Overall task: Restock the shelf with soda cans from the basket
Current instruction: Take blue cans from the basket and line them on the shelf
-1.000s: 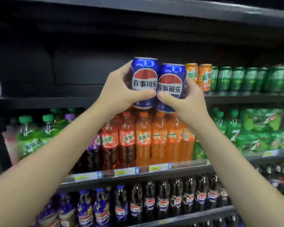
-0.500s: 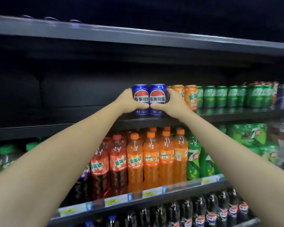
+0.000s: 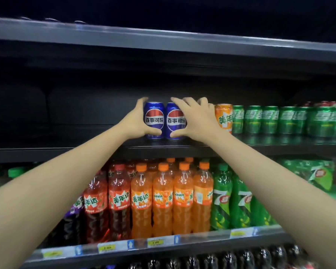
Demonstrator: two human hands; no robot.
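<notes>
Two blue cans set upright on shelf.
Rigid, smooth, fairly heavy; left hand and right hand curled round the sidewalls.

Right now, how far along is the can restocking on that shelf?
Done: orange can and green cans already line the shelf. In hand: the left hand and right hand each grip a blue can, left blue can and right blue can, standing on it. Left: letting go; the dark stretch to the left holds nothing visible; the basket is out of view.
</notes>
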